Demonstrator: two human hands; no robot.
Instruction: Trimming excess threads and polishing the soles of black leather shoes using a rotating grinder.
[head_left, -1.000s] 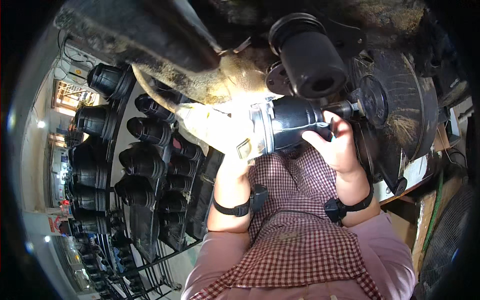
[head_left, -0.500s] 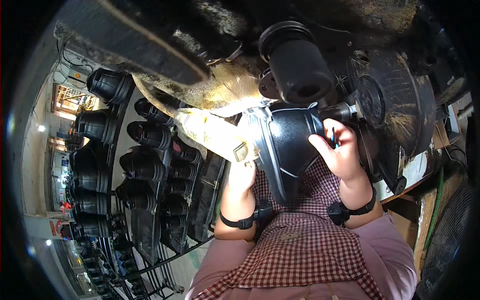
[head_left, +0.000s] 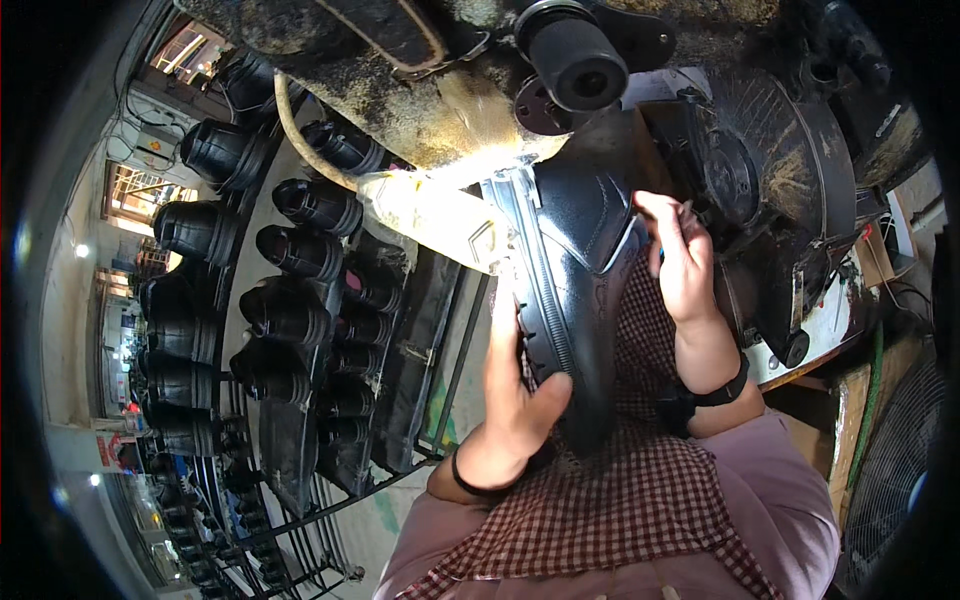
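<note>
Below grimy machine (head_left: 450, 90), both hands, L (head_left: 515, 385) & R (head_left: 685, 260), clamp black boot (head_left: 580, 260); cardboard box (head_left: 880, 255) right.

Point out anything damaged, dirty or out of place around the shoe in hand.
The machine housing above the black shoe is caked with yellowish-brown grime. The shoe itself, held by the left hand and right hand, shows no visible damage.

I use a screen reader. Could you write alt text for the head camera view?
Two bare hands hold a black boot up to a grimy machine: the left hand grips its sole edge, the right hand steadies its upper. A wire rack of black boots stands to the left.
</note>
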